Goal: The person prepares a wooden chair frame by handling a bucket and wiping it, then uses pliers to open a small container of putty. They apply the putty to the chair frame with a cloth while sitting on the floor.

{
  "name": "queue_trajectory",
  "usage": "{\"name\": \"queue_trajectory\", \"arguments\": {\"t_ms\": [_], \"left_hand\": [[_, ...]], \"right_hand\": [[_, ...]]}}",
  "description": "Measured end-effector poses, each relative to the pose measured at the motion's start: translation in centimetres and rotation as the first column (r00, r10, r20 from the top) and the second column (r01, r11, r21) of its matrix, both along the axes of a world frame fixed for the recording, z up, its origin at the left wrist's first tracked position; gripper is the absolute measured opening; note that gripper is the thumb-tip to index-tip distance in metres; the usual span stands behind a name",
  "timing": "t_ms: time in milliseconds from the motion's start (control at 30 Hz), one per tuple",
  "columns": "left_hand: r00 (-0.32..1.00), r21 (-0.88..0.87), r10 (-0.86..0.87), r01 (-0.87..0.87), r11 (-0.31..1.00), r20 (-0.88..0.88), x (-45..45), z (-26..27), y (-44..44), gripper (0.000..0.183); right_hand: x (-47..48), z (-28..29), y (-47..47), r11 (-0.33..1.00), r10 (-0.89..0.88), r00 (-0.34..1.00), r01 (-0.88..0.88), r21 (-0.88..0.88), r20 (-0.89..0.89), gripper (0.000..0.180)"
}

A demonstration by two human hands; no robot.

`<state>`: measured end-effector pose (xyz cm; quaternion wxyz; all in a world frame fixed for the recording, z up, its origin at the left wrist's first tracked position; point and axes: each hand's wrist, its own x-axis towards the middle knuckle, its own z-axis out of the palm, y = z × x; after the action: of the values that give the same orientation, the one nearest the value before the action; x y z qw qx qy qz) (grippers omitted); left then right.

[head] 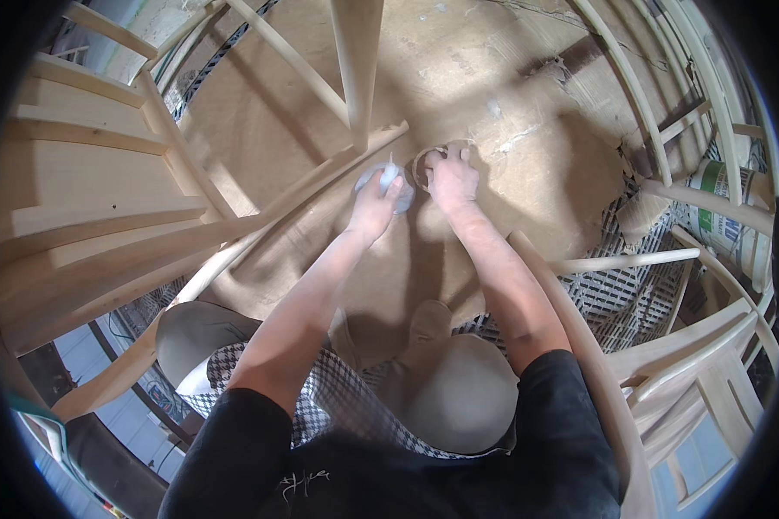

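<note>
My left hand (371,206) is closed around a translucent plastic bottle (403,196) with a thin pointed nozzle that points up and away from me. Just to its right, my right hand (453,176) bends its fingers over a round tan thing (419,170). A ring-like rim shows at its left side. My fingers and palm hide the rest, so its exact kind is unclear. Both hands are low over a sheet of brown cardboard (532,207) on the floor. Beyond the bottle, a bare wooden chair frame (324,170) lies with one leg (357,71) rising away from me.
Slatted wooden chair parts (91,156) crowd the left side. More wooden chair frames (685,363) stand close on my right, one curved piece (578,324) beside my arm. A white and green bucket (720,214) bearing writing sits behind them. Perforated matting (617,292) shows past the cardboard.
</note>
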<state>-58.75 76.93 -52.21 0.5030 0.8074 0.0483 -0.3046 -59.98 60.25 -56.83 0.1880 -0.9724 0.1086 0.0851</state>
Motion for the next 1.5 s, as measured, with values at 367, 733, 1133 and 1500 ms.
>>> {"name": "queue_trajectory", "arguments": {"t_ms": [367,733,1133,1500], "left_hand": [[0.957,0.015,0.192,-0.194,0.981,-0.217,4.4,-2.4,-1.5,0.029],[0.921,0.002,0.219,-0.230,0.973,-0.321,4.8,-1.7,-2.4,0.031],[0.913,0.003,0.243,-0.256,0.967,-0.328,4.5,-2.3,-3.2,0.033],[0.903,-0.042,0.239,-0.271,0.962,-0.356,5.6,-2.3,-4.4,0.033]], "right_hand": [[-1.3,0.8,-3.3,0.984,-0.172,0.981,0.166,-0.065,-0.095,0.027],[-1.1,0.6,-4.0,0.989,-0.140,0.983,0.145,0.033,-0.120,0.017],[-1.4,0.8,-3.9,0.992,-0.123,0.988,0.125,0.013,-0.091,0.026],[-1.2,0.8,-3.8,0.984,-0.162,0.983,0.167,0.058,-0.082,0.023]]}}
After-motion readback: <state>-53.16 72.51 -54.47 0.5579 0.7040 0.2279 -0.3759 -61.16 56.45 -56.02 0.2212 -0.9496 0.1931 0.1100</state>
